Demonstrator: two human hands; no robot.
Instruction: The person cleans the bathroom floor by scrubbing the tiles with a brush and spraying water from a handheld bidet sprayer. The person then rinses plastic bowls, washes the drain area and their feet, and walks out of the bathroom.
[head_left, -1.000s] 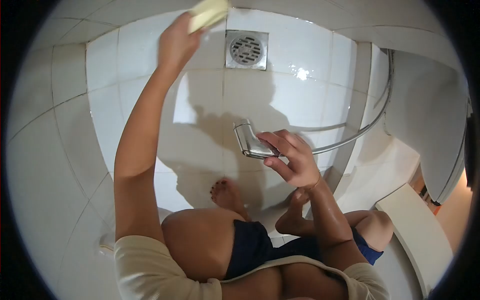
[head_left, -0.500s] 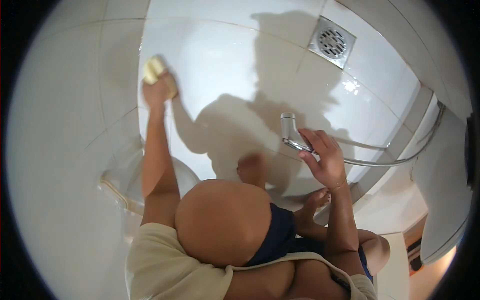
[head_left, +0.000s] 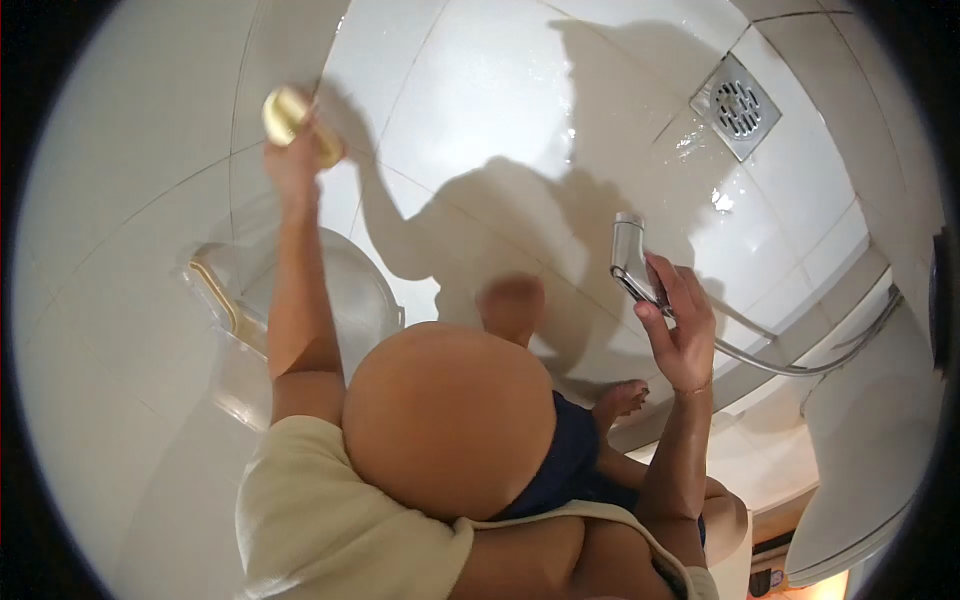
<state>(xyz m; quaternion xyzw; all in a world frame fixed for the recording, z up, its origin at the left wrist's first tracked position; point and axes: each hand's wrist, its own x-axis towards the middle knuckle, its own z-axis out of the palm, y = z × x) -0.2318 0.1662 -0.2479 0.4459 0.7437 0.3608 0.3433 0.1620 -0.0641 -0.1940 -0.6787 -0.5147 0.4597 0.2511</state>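
My left hand (head_left: 295,172) is closed around what looks like a pale yellow scrub brush (head_left: 288,113), blurred, with its underside hidden. It is at the tiles near the line where floor and wall meet, at upper left. In my right hand (head_left: 685,325) is a chrome bidet sprayer (head_left: 628,245), held above the floor with its head pointing away from me. My fingers wrap its handle, and a metal hose (head_left: 765,366) trails off to the right. No water stream from the sprayer can be made out.
The white tiled floor (head_left: 470,110) is wet and glossy, with my shadow across it. A square metal drain (head_left: 738,108) lies at upper right. Beside my left arm stands a translucent plastic container (head_left: 350,275). A white toilet (head_left: 870,440) is at right.
The view has turned, so the drain and sprayer appear farther right. My left hand with the brush has moved left toward the wall edge. Both hands keep their hold.
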